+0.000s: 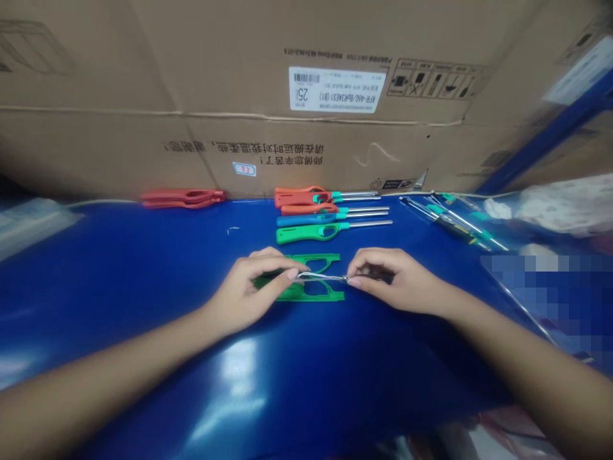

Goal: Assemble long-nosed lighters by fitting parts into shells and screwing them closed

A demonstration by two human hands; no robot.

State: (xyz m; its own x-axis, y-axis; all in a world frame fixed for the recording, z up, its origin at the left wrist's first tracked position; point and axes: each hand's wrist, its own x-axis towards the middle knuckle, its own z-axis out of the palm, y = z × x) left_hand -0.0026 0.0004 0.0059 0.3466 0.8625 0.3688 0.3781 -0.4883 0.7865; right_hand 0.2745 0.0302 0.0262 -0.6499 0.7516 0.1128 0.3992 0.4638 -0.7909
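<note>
A thin metal piece with a pale wire (320, 278) stretches between my two hands. My left hand (249, 284) pinches its left end between thumb and fingers. Thumb and forefinger of my right hand (395, 281) close on its other end, where something dark shows under the fingers. Below the hands lie two green lighter shell halves (332, 296) on the table, partly hidden by my left hand. Just beyond, a green long-nosed lighter (306, 234) lies beside a blue lighter (299, 221) and orange ones (301, 209), their metal tubes pointing right.
Red handle shells (182, 199) lie at the back left of the blue table (158, 268). Metal tubes with teal parts (460, 220) lie in clear plastic at the right. A large cardboard box (230, 76) walls off the back. Clear plastic (33, 223) sits at the far left.
</note>
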